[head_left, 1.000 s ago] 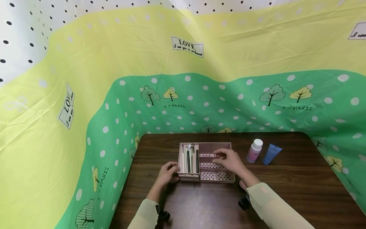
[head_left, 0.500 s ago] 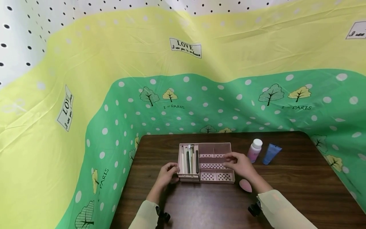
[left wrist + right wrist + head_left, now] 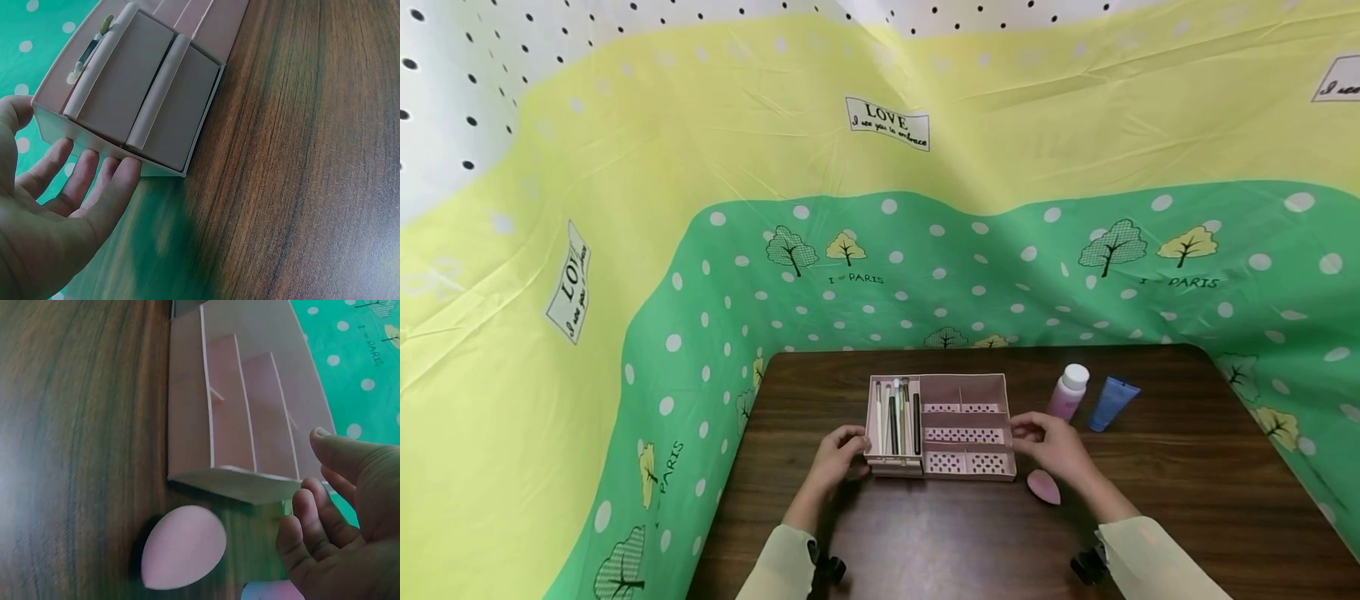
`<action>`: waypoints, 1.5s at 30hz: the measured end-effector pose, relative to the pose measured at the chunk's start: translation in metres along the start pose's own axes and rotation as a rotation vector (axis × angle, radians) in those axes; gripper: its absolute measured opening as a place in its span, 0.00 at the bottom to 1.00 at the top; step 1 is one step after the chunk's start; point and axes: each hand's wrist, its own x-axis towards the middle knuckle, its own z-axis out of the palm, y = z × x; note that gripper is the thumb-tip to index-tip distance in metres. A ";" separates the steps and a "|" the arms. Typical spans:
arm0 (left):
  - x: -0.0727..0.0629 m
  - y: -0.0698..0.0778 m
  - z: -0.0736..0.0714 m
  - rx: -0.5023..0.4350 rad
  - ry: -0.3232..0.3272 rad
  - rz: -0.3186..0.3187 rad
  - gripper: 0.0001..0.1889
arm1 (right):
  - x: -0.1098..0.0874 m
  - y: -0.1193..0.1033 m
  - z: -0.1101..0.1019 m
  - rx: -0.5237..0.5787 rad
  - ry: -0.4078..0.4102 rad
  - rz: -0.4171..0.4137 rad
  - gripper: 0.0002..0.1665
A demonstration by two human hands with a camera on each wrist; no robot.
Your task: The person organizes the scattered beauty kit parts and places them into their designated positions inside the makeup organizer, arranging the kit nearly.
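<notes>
A pink makeup organizer [image 3: 968, 468] stands on the table, its left section holding several makeup brushes [image 3: 893, 417]. To the right are divided compartments with dotted bottoms. My left hand [image 3: 837, 454] touches the organizer's left side wall with its fingertips; in the left wrist view two drawer fronts [image 3: 128, 81] show beside the fingers [image 3: 112, 200]. At the organizer's right side wall is my right hand [image 3: 1054, 450], fingers loosely bent and holding nothing, fingertips close to the wall in the right wrist view. A pink makeup sponge [image 3: 1043, 487] lies just below this hand.
Behind my right hand stands a pink-and-white bottle [image 3: 1070, 392] with a white cap. Right of it is a blue squeeze tube [image 3: 1112, 404]. A green and yellow patterned curtain [image 3: 925, 275] surrounds the dark wooden table [image 3: 940, 542] at the back and sides.
My right hand has moved right and toward me, from over the compartments to the organizer's right side, uncovering the compartments and the sponge. The left hand stays at the left side wall.
</notes>
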 end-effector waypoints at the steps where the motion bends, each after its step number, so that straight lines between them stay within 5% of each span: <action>1: 0.000 0.000 0.000 -0.001 0.001 -0.001 0.19 | -0.001 0.001 0.000 -0.005 0.000 0.012 0.18; 15: -0.001 -0.001 -0.001 0.005 -0.018 0.022 0.19 | -0.019 0.027 -0.006 -0.056 -0.047 0.090 0.20; 24: -0.001 -0.001 -0.001 -0.002 -0.023 0.016 0.19 | -0.032 0.038 -0.005 -0.052 -0.124 0.062 0.21; 34: -0.001 0.000 -0.002 0.001 -0.019 0.006 0.19 | -0.041 0.049 -0.005 -0.036 -0.122 0.042 0.22; 45: 0.000 0.000 -0.002 0.005 -0.013 -0.002 0.18 | -0.046 0.055 -0.004 -0.036 -0.126 0.108 0.21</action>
